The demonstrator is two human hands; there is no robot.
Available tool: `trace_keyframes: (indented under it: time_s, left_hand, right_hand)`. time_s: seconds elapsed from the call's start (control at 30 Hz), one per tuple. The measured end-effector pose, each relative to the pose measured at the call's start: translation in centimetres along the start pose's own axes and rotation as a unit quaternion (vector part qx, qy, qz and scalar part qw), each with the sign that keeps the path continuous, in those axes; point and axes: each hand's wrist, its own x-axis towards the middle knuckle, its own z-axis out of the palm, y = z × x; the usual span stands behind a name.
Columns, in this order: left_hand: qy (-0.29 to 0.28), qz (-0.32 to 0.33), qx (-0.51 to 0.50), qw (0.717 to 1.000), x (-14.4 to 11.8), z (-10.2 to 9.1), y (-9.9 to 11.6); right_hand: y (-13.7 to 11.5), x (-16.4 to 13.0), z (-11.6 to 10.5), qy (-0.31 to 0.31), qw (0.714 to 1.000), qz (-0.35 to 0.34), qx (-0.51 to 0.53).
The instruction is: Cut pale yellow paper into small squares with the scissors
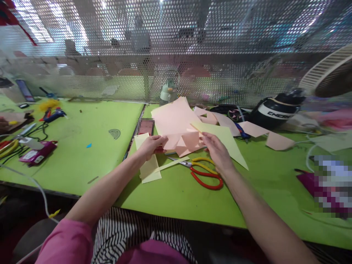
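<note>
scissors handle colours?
Scissors: one red loop, one yellow loop, clearest in the head view.
</note>
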Motion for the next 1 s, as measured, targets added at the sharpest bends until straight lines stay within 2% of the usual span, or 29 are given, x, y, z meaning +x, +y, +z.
trace_keyframes:
  time_s: [0.07, 0.1, 0.17, 0.23, 0.3, 0.37, 0.5, 0.73, 1.0]
  left_hand:
    - [-0.023, -0.002, 0.008, 1.0, -0.2, 0.2, 0.0]
    - [-0.038, -0.002, 0.013, 0.999, -0.3, 0.3, 0.0]
    - [-0.067, 0.003, 0.022, 0.998, -0.5, 0.7, -0.1]
    - [-0.085, 0.012, 0.028, 0.996, -0.8, 1.0, -0.1]
    - [-0.09, 0.027, 0.029, 0.995, -0.8, 1.0, -0.1]
    - [-0.081, 0.051, 0.026, 0.995, -0.7, 0.9, -0.1]
    - [-0.057, 0.101, 0.015, 0.993, -0.4, 0.5, 0.1]
    - [-0.066, 0.141, 0.057, 0.986, -0.6, 0.7, 0.1]
    - [-0.02, 0.192, 0.088, 0.977, -0.3, 0.3, -0.1]
  right_hand:
    - [-0.7, 0.1, -0.1, 0.033, 0.992, -0.091, -0.078]
    - [-1.2, 0.2, 0.0, 0.032, 0.979, -0.153, -0.128]
    - [-2.5, 0.3, 0.5, -0.019, 0.939, -0.26, -0.227]
    - [-3.8, 0.4, 1.3, -0.095, 0.903, -0.296, -0.296]
    - [-5.0, 0.5, 2.1, -0.135, 0.883, -0.289, -0.345]
    - [-5.7, 0.7, 2.6, -0.144, 0.876, -0.281, -0.364]
    - [-6.3, 1.0, 3.1, -0.142, 0.884, -0.285, -0.342]
    - [-7.1, 1.0, 4.5, -0.175, 0.884, -0.277, -0.333]
    - [-7.1, 1.1, 5.0, -0.183, 0.884, -0.275, -0.33]
